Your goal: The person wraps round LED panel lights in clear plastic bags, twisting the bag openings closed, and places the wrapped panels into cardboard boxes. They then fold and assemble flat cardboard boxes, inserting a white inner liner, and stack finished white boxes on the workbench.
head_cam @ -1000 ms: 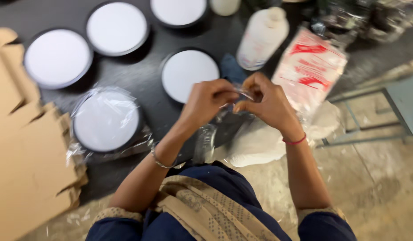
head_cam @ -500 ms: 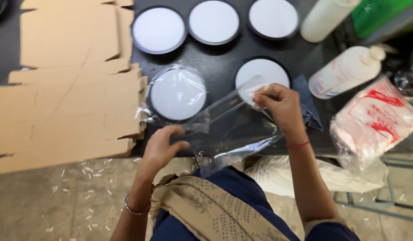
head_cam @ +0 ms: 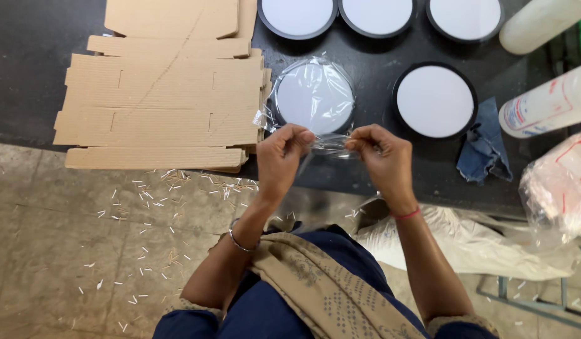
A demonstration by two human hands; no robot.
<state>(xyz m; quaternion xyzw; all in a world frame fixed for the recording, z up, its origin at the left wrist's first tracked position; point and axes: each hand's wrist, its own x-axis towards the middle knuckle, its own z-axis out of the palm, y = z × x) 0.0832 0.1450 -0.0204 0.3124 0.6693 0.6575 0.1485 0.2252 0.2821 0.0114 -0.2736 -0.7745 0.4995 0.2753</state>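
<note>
Two hands are seen at work over the near edge of a dark table [head_cam: 45, 56]. The left hand [head_cam: 284, 157] is closed in a pinch on one end of a clear plastic bag [head_cam: 331, 144]; the right hand [head_cam: 381, 157] is pinched on the other end, so that the film is held stretched in a narrow band between them, above the table's edge.

Handling, as judged: the bag is very light, limp and thin, probably slippery and easily torn or creased; it is best taken at its open edge or corners between thumb and forefinger, as it is held here.

Just beyond the hands, a round white panel light already wrapped in plastic [head_cam: 314, 95] lies flat on the table. To its right, an unwrapped round light with a black rim [head_cam: 435, 100] lies apart from it, and a blue cloth [head_cam: 485, 147] is crumpled beside that one.

To the left, flat cardboard box blanks [head_cam: 158, 113] are stacked, overhanging the table's edge.

Farther back, three more round lights [head_cam: 377, 14] are set in a row.

At the far right, white plastic bottles [head_cam: 544, 107] lie on their sides.
</note>
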